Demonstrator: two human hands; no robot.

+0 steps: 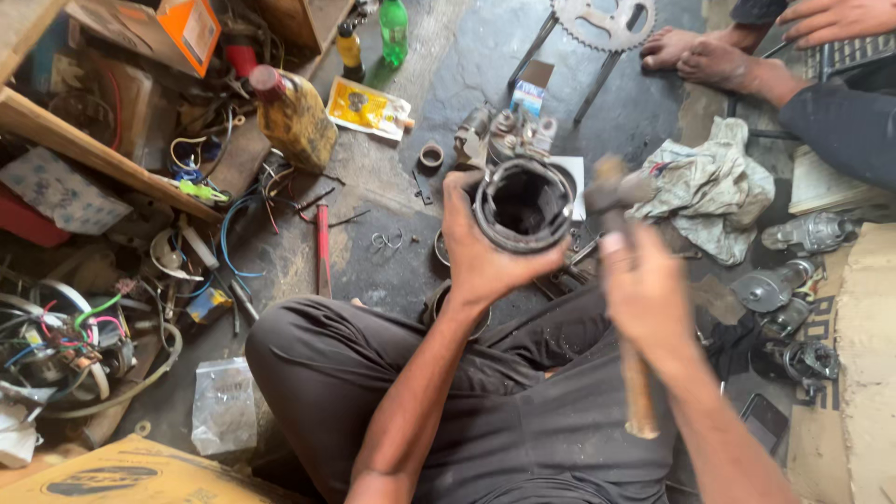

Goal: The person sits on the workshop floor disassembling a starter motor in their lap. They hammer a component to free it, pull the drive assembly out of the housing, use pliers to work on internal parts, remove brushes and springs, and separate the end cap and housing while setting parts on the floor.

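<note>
Left hand (481, 247) is wrapped round a dark metal cylinder housing (523, 205), open end up; right hand (644, 299), blurry, grips a wooden-handled hammer (621, 280) just beside it.

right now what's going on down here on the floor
A person sitting on the workshop floor grips a dark metal cylinder housing in the left hand, open end up. The right hand holds a wooden-handled hammer, blurred, beside it. Motor parts, a rag and a sprocket lie around.
</note>
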